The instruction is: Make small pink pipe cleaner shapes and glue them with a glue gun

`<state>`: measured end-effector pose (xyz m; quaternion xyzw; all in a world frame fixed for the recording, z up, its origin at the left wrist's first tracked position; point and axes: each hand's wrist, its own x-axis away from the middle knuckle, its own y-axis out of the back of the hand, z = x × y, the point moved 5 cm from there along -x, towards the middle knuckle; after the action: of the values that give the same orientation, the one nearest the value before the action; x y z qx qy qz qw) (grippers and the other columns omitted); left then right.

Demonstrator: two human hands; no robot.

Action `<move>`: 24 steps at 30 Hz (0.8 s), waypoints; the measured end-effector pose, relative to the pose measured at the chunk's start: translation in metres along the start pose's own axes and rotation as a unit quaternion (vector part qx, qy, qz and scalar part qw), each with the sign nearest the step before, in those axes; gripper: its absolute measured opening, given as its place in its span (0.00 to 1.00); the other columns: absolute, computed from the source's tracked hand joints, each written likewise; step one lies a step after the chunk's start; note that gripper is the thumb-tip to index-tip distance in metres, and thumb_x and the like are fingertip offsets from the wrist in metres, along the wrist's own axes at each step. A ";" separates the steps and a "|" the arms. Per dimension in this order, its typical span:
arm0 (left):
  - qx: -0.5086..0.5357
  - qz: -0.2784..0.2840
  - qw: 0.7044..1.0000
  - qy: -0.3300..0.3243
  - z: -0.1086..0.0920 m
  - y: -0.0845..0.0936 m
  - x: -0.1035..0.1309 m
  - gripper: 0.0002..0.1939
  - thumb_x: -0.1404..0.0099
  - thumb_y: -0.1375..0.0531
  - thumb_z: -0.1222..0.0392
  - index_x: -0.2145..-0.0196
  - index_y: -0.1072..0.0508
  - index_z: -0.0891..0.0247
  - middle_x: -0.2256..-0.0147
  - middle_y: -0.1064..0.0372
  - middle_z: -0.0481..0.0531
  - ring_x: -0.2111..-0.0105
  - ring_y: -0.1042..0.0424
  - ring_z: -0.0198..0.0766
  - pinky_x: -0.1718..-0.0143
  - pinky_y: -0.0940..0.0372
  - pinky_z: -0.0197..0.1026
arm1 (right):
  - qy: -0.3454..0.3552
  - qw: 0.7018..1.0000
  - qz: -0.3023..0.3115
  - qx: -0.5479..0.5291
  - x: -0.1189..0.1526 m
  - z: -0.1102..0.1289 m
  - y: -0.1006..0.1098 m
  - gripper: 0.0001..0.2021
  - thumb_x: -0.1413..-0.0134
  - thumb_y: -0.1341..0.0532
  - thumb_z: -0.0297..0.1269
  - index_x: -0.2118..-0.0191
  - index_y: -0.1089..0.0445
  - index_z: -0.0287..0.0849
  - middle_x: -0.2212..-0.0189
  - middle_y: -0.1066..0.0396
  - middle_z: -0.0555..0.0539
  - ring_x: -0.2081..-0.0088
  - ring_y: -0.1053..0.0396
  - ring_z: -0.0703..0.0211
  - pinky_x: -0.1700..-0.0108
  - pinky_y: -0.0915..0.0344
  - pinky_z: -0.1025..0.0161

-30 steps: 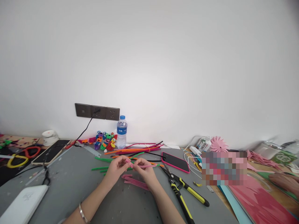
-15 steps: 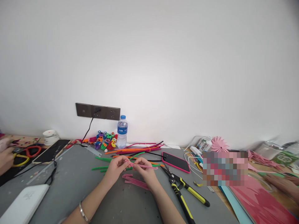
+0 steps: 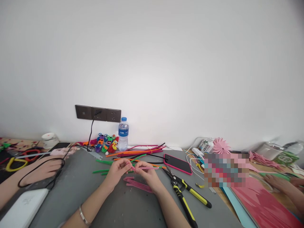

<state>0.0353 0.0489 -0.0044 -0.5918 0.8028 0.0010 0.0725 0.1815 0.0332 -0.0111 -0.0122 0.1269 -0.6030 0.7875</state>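
Head: hands (image 3: 118,171) pinched on pipe cleaner (image 3: 153,167)

Nothing reads clearly: white characters on the water bottle (image 3: 123,143), dark print on the white container (image 3: 206,145) and marks on the green box (image 3: 287,158) are too small.

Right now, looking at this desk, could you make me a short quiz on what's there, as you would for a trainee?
1. Multiple choice: what colour is the pipe cleaner pinched between the left hand and the right hand?
A) green
B) pink
C) black

2. True or false: the bottle stands upright.

3. Fill the gap: the tool to the right of the right hand has black and ____ handles.

Key: 1. B; 2. True; 3. yellow.
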 end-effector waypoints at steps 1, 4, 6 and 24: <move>0.003 0.004 1.000 0.002 0.001 0.000 0.000 0.14 0.43 0.36 0.50 0.73 0.28 0.64 0.77 0.29 0.48 0.75 0.33 0.35 0.73 0.39 0.34 | -0.002 1.000 0.009 -0.007 0.000 0.000 -0.001 0.09 0.51 0.33 0.41 0.71 0.28 0.41 0.75 0.32 0.51 0.71 0.36 0.62 0.65 0.40 0.65; 0.006 0.018 1.000 0.006 0.003 -0.001 0.000 0.14 0.43 0.36 0.50 0.73 0.28 0.64 0.76 0.28 0.49 0.75 0.33 0.34 0.72 0.39 0.34 | -0.012 0.999 0.033 -0.028 0.001 -0.001 -0.004 0.10 0.50 0.33 0.42 0.71 0.30 0.41 0.75 0.32 0.52 0.71 0.35 0.62 0.64 0.39 0.65; 0.006 0.022 1.000 0.006 0.003 -0.001 0.000 0.14 0.43 0.36 0.49 0.73 0.28 0.65 0.76 0.28 0.49 0.75 0.33 0.34 0.72 0.39 0.34 | -0.017 0.998 0.045 -0.044 0.002 -0.003 -0.005 0.11 0.49 0.34 0.43 0.71 0.30 0.41 0.76 0.32 0.52 0.72 0.35 0.62 0.63 0.39 0.64; 0.030 0.010 1.000 0.000 0.002 -0.002 0.001 0.14 0.43 0.36 0.50 0.73 0.29 0.65 0.78 0.32 0.47 0.76 0.35 0.34 0.72 0.39 0.34 | -0.001 0.998 -0.003 -0.067 -0.003 -0.010 -0.004 0.11 0.56 0.30 0.42 0.73 0.30 0.42 0.78 0.34 0.53 0.75 0.37 0.63 0.68 0.40 0.65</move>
<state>0.0367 0.0472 -0.0059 -0.5813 0.8084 -0.0223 0.0901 0.1747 0.0361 -0.0197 -0.0661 0.1666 -0.5953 0.7833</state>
